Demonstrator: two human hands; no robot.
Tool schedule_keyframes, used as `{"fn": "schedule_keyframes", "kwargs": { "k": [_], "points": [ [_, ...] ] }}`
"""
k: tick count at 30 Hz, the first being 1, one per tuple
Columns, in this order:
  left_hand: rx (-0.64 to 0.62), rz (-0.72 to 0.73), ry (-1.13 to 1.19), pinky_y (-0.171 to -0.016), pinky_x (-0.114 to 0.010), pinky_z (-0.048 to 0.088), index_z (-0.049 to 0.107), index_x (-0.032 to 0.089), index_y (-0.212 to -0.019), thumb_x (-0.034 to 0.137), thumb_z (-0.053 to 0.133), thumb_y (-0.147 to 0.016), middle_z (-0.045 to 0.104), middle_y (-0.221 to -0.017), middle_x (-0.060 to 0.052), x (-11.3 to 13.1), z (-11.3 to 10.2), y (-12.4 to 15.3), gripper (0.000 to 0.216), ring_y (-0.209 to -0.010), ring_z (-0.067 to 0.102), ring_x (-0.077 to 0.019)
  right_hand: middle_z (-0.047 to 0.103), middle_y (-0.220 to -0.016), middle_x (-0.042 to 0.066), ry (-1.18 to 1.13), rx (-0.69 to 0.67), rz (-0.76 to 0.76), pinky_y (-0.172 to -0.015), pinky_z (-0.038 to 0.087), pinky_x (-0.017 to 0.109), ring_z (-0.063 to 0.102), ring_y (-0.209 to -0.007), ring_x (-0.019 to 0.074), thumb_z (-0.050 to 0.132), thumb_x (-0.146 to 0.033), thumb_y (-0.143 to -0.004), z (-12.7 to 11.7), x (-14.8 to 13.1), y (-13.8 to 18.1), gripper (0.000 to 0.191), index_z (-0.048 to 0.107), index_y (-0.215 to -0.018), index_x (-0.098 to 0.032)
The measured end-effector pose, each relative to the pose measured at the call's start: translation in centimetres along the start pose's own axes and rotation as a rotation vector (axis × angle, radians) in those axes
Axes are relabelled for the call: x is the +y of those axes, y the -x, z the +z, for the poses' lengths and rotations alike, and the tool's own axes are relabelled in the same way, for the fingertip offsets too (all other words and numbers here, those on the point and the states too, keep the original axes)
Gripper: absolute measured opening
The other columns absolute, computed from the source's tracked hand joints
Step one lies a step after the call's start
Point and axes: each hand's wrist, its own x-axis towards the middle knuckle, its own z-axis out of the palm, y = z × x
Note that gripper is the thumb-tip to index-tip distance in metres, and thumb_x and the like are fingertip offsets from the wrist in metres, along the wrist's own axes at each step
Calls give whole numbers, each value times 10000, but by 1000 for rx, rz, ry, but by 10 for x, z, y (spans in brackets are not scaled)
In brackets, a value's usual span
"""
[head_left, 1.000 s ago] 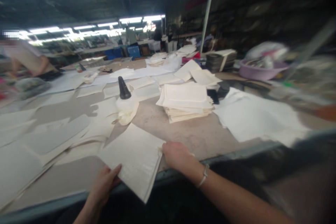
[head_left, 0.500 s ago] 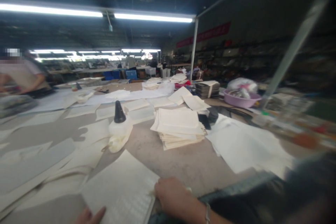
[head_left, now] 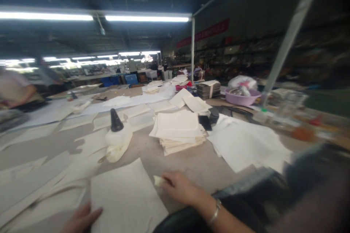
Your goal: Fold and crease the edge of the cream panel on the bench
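A cream sheet (head_left: 123,193) lies on the table right in front of me. At its left edge is my left hand (head_left: 82,218), fingers apart, the tips resting on or beside the sheet; part of this hand is cut off by the frame. My right hand (head_left: 179,188) is closed in a pinch on a small pale yellow piece (head_left: 158,181), just off the sheet's right edge. What that piece is made of I cannot make out. Beyond the sheet a white squeeze bottle with a black cone tip (head_left: 119,140) leans over.
A stack of cream sheets (head_left: 177,127) stands mid-table. Large white sheets (head_left: 246,145) lie to the right, near a dark phone-like object (head_left: 205,123). Further back are a purple basin (head_left: 242,98) and a metal post (head_left: 292,40). Another person (head_left: 19,89) is at far left.
My right hand has come off the sheet's right edge, and the pale piece in it now shows. The sheet has turned slightly. My left hand has slid a little left. The view has shifted.
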Motion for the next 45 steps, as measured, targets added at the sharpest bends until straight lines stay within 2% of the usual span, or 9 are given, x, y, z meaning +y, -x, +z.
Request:
{"fn": "schedule_keyframes", "kwargs": {
  "k": [3, 7, 9, 11, 14, 25, 30, 37, 45],
  "points": [
    [18, 87, -96, -977, -540, 426, 650, 203, -807, 110, 823, -378, 699, -870, -113, 14, -1, -13, 471, -1151, 517, -431, 639, -744, 14, -48, 54, 36, -623, 406, 243, 577, -702, 168, 453, -272, -907, 2, 8, -8, 242, 627, -769, -176],
    [193, 303, -95, -1146, -400, 186, 663, 195, -890, 91, 785, -504, 626, -1144, -128, 5, 23, -17, 418, -1394, 234, -300, 652, -792, 46, 47, 81, 83, -688, 430, 277, 593, -754, 191, 424, -295, -933, 10, 20, -15, 279, 637, -794, -180],
    [78, 395, -147, -1161, -380, 102, 671, 196, -995, 141, 801, -553, 553, -1284, -135, -11, 45, -9, 464, -1392, 244, -285, 665, -850, 62, 111, 55, 80, -715, 433, 279, 602, -795, 196, 419, -285, -942, 12, 23, -16, 275, 652, -847, -174],
    [-65, 458, -283, -1156, -440, 12, 656, 221, -1099, 219, 795, -613, 486, -1374, -122, -29, 65, 2, 506, -1402, 208, -300, 673, -883, 70, 156, 18, 74, -727, 435, 276, 608, -817, 200, 422, -285, -946, 13, 24, -19, 274, 662, -882, -169],
    [-120, 556, -457, -1119, -526, -82, 623, 273, -1180, 318, 732, -713, 426, -1426, -87, -47, 80, 15, 481, -1415, 141, -315, 681, -884, 69, 202, -22, 68, -728, 434, 274, 613, -807, 200, 426, -295, -950, 15, 19, -27, 279, 667, -885, -171],
    [-113, 615, -535, -1107, -558, -104, 658, 337, -1137, 350, 688, -766, 407, -1442, -63, -48, 80, 15, 372, -1415, 125, -335, 673, -984, 102, 477, -167, 4, -799, 441, 288, 618, -914, 211, 440, -255, -924, 45, -3, -124, 259, 681, -929, -157],
    [-119, 657, -1021, -1088, -652, 23, 488, 320, -1337, 348, 542, -851, 273, -1516, -61, -53, 80, 13, 490, -1411, 104, -369, 678, -954, 118, 585, -231, -45, -766, 467, 301, 636, -897, 233, 430, -203, -907, 54, -2, -143, 267, 689, -932, -144],
    [-71, 713, -1253, -1074, -659, 158, 438, 231, -1373, 427, 438, -900, 270, -1515, -87, -56, 80, 11, 512, -1398, 160, -374, 673, -982, 134, 649, -316, -159, -760, 463, 306, 630, -913, 244, 448, -180, -902, 44, -7, -129, 244, 681, -947, -123],
    [-65, 706, -1256, -1079, -640, 190, 450, 215, -1359, 336, 392, -920, 289, -1509, -76, -53, 82, 13, 459, -1393, 191, -360, 663, -859, 78, 619, -416, -283, -636, 424, 274, 619, -765, 204, 487, -175, -898, 29, -16, -68, 183, 660, -844, -153]
  ]
}}
